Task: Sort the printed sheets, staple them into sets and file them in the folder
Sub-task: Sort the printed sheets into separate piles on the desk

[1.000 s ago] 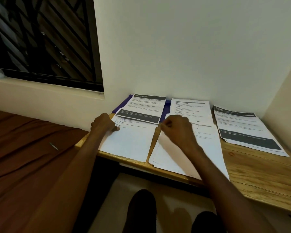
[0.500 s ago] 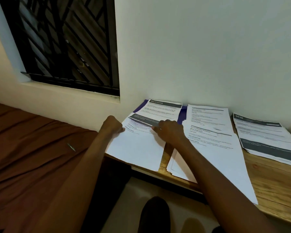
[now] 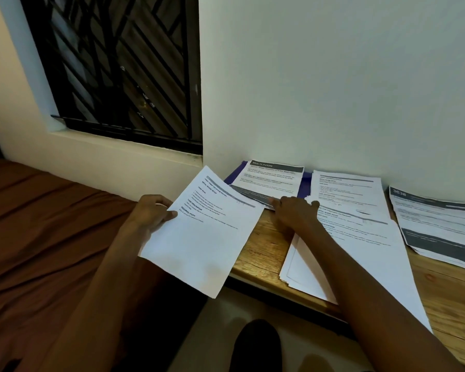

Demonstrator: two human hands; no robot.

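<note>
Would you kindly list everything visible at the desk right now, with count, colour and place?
Held sheet: one, white with black print, lifted over the desk's left end.
MULTI-ROOM sheets: small pile, white with grey bands, far left by the wall, on the folder.
Folder: one, purple, under those sheets.
Middle sheets: overlapping pile, white, centre of the desk.
Right sheets: pile, white with dark bands, desk's right end.
Desk: one, light wood, against the wall.
Window grille: one, black, upper left.
Brown cloth: one, left of the desk.
Left hand: pinches the held sheet's left edge.
Right hand: fingertips at the near edge of the MULTI-ROOM sheets.
</note>
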